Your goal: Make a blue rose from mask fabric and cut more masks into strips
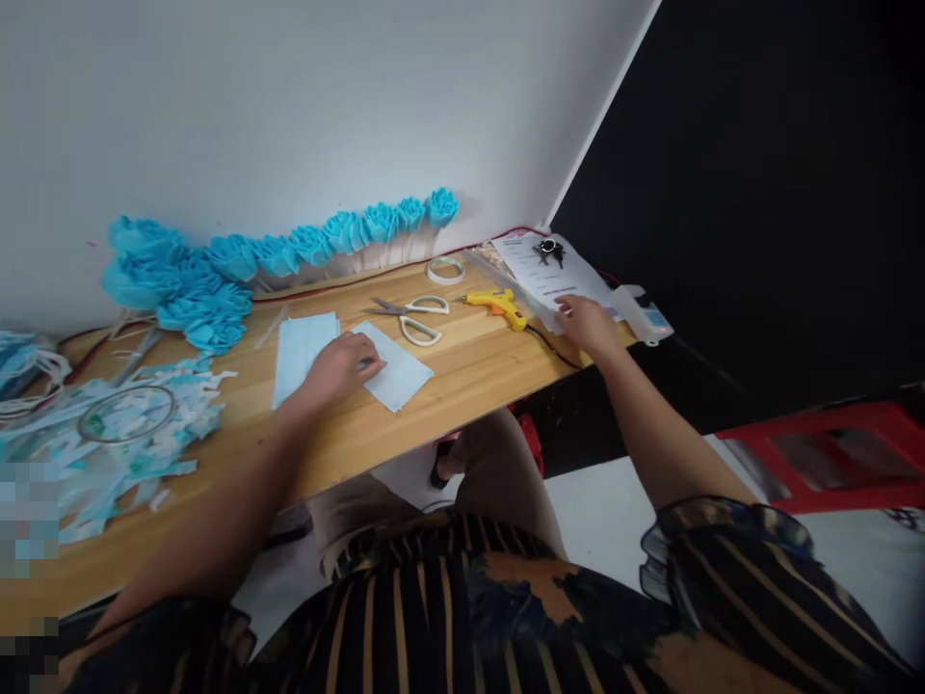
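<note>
My left hand (341,370) rests with curled fingers over two light blue pieces of sheet material. One blue sheet (300,337) lies under its left side, and another blue sheet (400,371) sticks out to its right. A small dark bit shows at the fingers, too small to name. My right hand (587,324) is at the right end of the table, fingers loosely bent and apart, touching the edge of a printed paper (578,281) and a clear plastic bag (516,289). Between the hands lie white-handled scissors (419,318) and a yellow glue gun (498,306).
Blue handmade flowers (310,246) on sticks lean along the wall. A heap of blue and white scraps (137,443) with a ring covers the left. A tape roll (445,270), keys (549,253) and a white power strip (646,316) are at the back and right.
</note>
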### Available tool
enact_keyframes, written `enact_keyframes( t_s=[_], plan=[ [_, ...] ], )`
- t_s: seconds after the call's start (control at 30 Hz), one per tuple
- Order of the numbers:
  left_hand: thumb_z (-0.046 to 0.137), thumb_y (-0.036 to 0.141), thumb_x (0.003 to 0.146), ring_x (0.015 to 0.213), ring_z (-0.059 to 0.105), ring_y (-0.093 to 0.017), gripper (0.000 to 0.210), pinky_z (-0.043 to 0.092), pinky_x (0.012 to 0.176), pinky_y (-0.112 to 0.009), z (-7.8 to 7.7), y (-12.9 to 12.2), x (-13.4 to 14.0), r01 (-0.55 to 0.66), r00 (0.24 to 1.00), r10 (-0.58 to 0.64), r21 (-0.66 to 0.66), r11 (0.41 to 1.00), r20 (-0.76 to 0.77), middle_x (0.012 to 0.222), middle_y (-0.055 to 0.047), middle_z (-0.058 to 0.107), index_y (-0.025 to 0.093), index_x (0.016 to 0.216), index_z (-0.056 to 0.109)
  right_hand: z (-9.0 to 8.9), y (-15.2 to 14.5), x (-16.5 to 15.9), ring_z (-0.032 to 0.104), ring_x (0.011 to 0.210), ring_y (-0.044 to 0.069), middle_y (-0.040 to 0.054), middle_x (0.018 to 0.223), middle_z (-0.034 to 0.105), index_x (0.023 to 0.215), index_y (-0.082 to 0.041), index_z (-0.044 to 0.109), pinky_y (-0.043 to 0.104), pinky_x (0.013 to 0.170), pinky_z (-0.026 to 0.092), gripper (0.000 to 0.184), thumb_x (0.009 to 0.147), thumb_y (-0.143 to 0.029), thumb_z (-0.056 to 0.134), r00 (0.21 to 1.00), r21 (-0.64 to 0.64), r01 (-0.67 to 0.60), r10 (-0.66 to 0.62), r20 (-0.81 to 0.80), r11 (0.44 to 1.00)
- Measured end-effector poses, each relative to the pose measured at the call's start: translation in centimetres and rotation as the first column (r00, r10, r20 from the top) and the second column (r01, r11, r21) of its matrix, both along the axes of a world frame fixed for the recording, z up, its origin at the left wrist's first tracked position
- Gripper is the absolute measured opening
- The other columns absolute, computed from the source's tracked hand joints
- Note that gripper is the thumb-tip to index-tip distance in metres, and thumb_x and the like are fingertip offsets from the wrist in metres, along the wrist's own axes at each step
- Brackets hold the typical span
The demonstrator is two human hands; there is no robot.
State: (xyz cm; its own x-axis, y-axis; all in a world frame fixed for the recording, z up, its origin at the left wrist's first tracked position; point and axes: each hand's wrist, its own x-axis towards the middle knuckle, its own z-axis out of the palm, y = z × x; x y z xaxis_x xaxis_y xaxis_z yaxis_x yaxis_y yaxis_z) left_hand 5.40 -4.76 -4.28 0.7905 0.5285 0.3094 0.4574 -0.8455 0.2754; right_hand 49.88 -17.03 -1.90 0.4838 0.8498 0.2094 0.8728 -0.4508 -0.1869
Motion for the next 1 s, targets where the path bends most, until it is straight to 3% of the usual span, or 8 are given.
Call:
enact_keyframes(
  t_s=[0.1,0.27,0.4,0.57,0.7,0.8,1.0],
  plan=[
    [0.051,0.039,0.096,0.087,0.059,-0.024,0.031,0.046,0.082,-0.038,-0.3,-0.1,0.1,-0.011,1.0,0.01,0.04,0.999,0.003,0.089,-0.009,0.068,0.018,0.08,0.066,0.1,-0.1,1.9,0.067,0.106,0.029,0.0166,0.121,0.071,0.133,-0.015,0.065,0.038,0.089,0.05,0.044,0.093,-0.027,0.052,0.997,-0.14,-0.068,0.074,0.035,0.988],
    [0.048,0.04,0.097,0.086,0.058,-0.024,0.032,0.046,0.082,-0.038,-0.3,-0.7,0.6,-0.077,0.997,0.078,0.093,0.993,0.001,0.087,-0.009,0.068,0.02,0.077,0.062,0.1,0.1,3.6,0.069,0.101,0.028,0.0155,0.117,0.073,0.128,-0.016,0.068,0.035,0.085,0.05,0.04,0.093,-0.03,0.055,0.991,-0.19,-0.132,0.131,-0.016,0.973],
    [0.049,0.04,0.096,0.083,0.059,-0.024,0.03,0.045,0.078,-0.038,0.2,-1.2,0.9,-0.1,0.993,0.105,0.101,0.99,-0.05,0.085,-0.008,0.068,0.021,0.076,0.06,0.2,0.4,5.1,0.069,0.091,0.024,0.0104,0.102,0.077,0.122,-0.018,0.071,0.031,0.078,0.048,0.039,0.092,-0.039,0.058,0.967,-0.15,-0.203,0.174,-0.188,0.968],
    [0.048,0.041,0.095,0.083,0.058,-0.025,0.029,0.045,0.077,-0.039,0.7,-1.7,0.7,-0.101,0.99,0.109,0.09,0.991,-0.093,0.085,-0.008,0.067,0.022,0.077,0.06,0.3,0.5,6.7,0.067,0.079,0.021,0.0064,0.088,0.076,0.109,-0.02,0.076,0.03,0.069,0.046,0.041,0.088,-0.052,0.06,0.926,-0.087,-0.284,0.25,-0.284,0.955],
    [0.048,0.043,0.096,0.085,0.059,-0.024,0.03,0.046,0.08,-0.038,0.6,-2.0,0.5,-0.117,0.989,0.123,0.069,0.991,-0.083,0.086,-0.008,0.067,0.022,0.078,0.06,0.5,0.5,8.1,0.066,0.077,0.021,0.006,0.086,0.074,0.11,-0.018,0.075,0.031,0.069,0.047,0.041,0.089,-0.049,0.058,0.896,0.006,-0.299,0.283,-0.343,0.954],
    [0.05,0.045,0.095,0.086,0.059,-0.023,0.029,0.047,0.081,-0.038,0.5,-2.0,0.5,-0.136,0.988,0.139,0.055,0.989,-0.069,0.085,-0.007,0.066,0.023,0.078,0.061,0.5,1.0,8.8,0.068,0.085,0.023,0.008,0.096,0.076,0.114,-0.018,0.073,0.033,0.075,0.049,0.036,0.089,-0.038,0.056,0.923,0.04,-0.272,0.272,-0.27,0.961],
    [0.051,0.043,0.094,0.085,0.06,-0.024,0.029,0.049,0.08,-0.039,0.7,-2.6,0.9,-0.172,0.984,0.174,0.043,0.984,-0.043,0.088,-0.01,0.067,0.021,0.081,0.064,1.2,2.9,8.0,0.067,0.106,0.032,0.0134,0.116,0.074,0.117,-0.021,0.073,0.041,0.086,0.051,0.035,0.094,-0.034,0.051,0.948,-0.121,-0.316,0.318,-0.006,0.941]
  ],
)
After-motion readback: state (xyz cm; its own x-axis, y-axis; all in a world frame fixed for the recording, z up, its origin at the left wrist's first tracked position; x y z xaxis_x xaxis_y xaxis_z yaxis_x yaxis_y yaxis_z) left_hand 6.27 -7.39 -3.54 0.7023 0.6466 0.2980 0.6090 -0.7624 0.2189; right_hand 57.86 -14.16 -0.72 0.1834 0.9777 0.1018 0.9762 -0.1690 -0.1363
